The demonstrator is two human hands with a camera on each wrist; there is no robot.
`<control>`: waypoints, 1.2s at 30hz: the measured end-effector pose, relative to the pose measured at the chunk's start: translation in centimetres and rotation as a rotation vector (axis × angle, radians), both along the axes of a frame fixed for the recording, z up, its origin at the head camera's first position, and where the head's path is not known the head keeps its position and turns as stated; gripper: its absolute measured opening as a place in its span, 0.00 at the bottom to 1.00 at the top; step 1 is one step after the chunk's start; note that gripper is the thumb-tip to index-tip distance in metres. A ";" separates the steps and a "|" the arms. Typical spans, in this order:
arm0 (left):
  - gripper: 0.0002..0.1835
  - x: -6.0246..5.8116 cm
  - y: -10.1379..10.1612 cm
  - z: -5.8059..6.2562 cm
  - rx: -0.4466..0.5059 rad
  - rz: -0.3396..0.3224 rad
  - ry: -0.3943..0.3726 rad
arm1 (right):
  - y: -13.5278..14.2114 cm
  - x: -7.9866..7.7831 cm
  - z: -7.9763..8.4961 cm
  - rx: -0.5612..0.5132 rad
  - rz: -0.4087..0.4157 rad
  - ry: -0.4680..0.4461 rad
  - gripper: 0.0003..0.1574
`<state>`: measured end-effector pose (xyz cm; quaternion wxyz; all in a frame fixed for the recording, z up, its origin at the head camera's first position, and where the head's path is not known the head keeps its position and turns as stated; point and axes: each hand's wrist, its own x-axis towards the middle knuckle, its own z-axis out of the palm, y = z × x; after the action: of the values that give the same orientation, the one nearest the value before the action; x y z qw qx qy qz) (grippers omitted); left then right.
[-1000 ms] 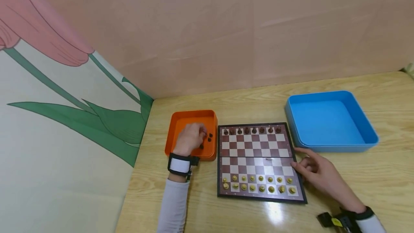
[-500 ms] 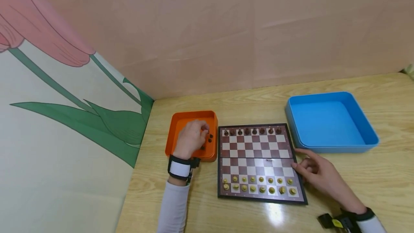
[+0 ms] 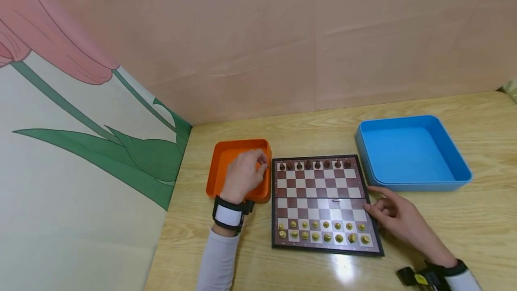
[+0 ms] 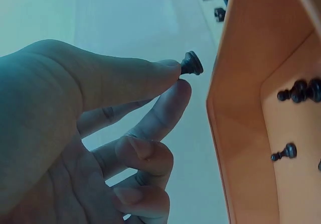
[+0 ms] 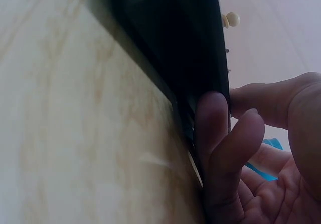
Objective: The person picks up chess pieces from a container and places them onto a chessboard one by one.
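My left hand is over the right side of the orange box. Thumb and index finger pinch a small dark chess piece, base outward; its upper part is hidden by the fingertips. Several dark pieces, among them a pawn, lie inside the box in the left wrist view. On the chessboard, dark pieces line the far row and gold pieces fill the two near rows. My right hand grips the board's right edge, thumb on top and fingers against the side and underneath.
A blue box stands right of the board, close to its far right corner. The wooden table ends at a pinkish backdrop behind, and a flower-patterned panel borders it at left.
My left hand has shifted a little right within the orange box, now hiding the dark pieces that showed beside its fingers. The right hand and the board stay put.
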<state>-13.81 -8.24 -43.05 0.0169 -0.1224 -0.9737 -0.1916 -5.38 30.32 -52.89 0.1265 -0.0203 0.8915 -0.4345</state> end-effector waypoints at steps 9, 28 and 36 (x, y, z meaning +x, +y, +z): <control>0.03 0.2 1.5 -0.3 -0.027 -0.053 0.001 | -0.1 0.0 0.0 -0.001 -0.001 -0.010 0.43; 0.02 -0.3 3.0 -2.8 -0.116 -0.069 -0.021 | 0.0 0.1 -0.2 0.012 0.005 0.006 0.43; 0.02 -0.1 3.5 -3.2 -0.153 -0.066 0.021 | 0.0 0.2 -0.2 0.014 0.006 0.012 0.42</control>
<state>-13.94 -4.75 -46.24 0.0111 -0.1575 -0.9807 -0.1156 -5.16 30.37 -53.14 0.1228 -0.0246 0.8953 -0.4275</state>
